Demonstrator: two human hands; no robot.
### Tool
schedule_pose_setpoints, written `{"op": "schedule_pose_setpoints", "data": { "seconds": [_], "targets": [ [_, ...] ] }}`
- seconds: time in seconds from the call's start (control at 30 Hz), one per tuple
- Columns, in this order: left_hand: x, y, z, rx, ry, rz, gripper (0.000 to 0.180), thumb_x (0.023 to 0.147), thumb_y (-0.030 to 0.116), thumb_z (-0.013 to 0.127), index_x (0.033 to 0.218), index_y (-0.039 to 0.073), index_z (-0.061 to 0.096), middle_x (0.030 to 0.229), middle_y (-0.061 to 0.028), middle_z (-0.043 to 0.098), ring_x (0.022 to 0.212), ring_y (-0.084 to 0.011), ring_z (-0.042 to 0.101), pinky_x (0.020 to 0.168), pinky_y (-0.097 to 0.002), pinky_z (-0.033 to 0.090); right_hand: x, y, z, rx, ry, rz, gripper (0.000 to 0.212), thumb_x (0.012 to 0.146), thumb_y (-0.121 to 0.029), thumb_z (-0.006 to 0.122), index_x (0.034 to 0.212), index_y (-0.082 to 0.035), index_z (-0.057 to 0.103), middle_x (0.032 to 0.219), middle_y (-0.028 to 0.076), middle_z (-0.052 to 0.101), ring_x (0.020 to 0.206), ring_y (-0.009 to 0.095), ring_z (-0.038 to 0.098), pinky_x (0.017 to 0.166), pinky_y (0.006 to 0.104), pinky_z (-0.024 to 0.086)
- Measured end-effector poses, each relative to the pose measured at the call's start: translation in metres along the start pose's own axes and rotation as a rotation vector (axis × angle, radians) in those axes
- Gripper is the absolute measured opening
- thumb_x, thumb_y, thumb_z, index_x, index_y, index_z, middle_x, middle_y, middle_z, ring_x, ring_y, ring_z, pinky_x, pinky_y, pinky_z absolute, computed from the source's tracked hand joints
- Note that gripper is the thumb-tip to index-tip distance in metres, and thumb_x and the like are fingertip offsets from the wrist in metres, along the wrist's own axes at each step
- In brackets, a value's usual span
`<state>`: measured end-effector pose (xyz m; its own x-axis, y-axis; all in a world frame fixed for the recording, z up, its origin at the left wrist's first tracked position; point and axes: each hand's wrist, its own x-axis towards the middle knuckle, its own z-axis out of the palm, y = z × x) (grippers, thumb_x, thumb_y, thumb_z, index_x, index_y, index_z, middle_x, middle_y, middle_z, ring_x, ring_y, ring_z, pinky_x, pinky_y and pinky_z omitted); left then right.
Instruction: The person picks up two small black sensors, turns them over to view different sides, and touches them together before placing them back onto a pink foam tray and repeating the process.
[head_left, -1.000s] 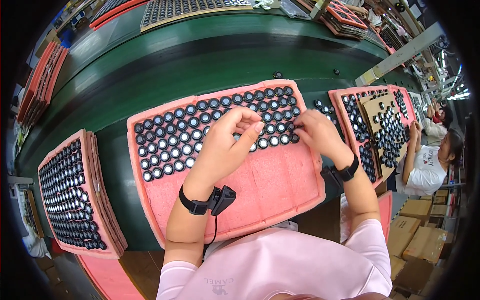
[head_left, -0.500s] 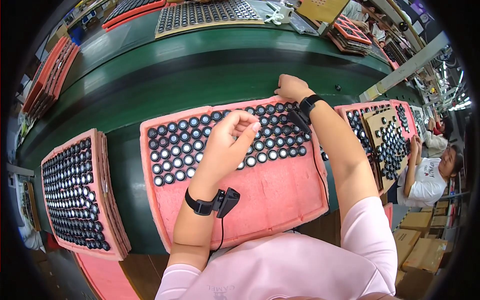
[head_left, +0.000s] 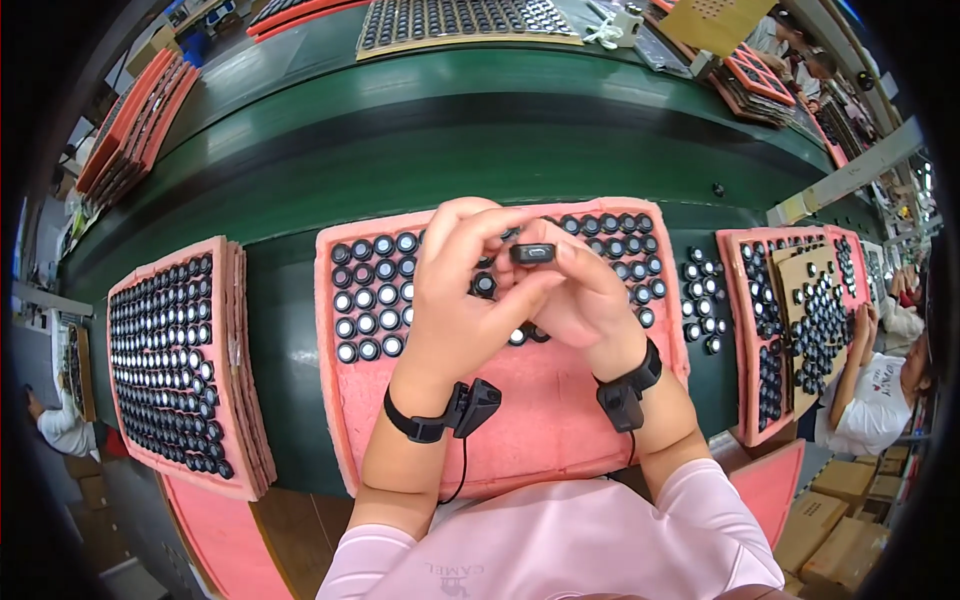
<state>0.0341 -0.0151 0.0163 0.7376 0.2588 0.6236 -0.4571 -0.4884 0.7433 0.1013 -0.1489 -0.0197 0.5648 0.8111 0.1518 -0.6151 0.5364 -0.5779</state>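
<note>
A small black round part [head_left: 532, 253], seen side-on with a slot-like opening in its side, is held up between my hands. My right hand [head_left: 590, 295] pinches it with the thumb at its right end. My left hand [head_left: 465, 285] is closed beside it, fingers curled over toward its left end and thumb reaching below; whether it grips anything of its own is hidden. Under both hands lies a pink foam tray [head_left: 500, 420], its far part filled with rows of black round parts with pale centres [head_left: 367, 297]. The hands cover the middle of these rows.
Left stands a stack of filled pink trays [head_left: 240, 370]. On the right are loose black parts [head_left: 703, 300] and another pink tray [head_left: 745, 330] bearing a cardboard sheet [head_left: 800, 385] of parts. A green conveyor belt [head_left: 450, 140] runs behind. A co-worker [head_left: 870, 400] sits far right.
My right hand has come back from the tray's far right edge to the middle and now holds a black part. My left hand has shifted slightly and meets it there. The view has shifted.
</note>
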Motion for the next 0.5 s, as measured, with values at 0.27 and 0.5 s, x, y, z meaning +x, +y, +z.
{"op": "schedule_pose_setpoints", "data": {
  "seconds": [0.27,0.5],
  "targets": [
    [-0.004,-0.016,0.006,-0.035,-0.132,0.096,0.028,0.067,0.004,0.078,0.093,0.002,0.069,0.092,-0.0084,0.065,0.090,-0.0216,0.060,0.081,-0.0332,0.048,-0.004,-0.001,-0.022,0.068,-0.073,0.020,0.029,0.091,-0.021,0.065,0.110,-0.002,0.053,0.110,0.010,0.061,0.101,0.017,0.060,0.086,0.0308,0.049],
    [-0.003,-0.013,0.013,-0.034,-0.133,0.062,0.028,0.066,0.003,0.077,0.093,0.004,0.071,0.098,-0.0088,0.064,0.084,-0.0222,0.058,0.076,-0.0336,0.047,-0.010,-0.022,-0.028,-0.195,0.008,0.028,0.037,0.086,-0.026,0.069,0.108,-0.002,0.052,0.107,0.012,0.059,0.102,0.021,0.059,0.089,0.0317,0.048]
  ]
}}
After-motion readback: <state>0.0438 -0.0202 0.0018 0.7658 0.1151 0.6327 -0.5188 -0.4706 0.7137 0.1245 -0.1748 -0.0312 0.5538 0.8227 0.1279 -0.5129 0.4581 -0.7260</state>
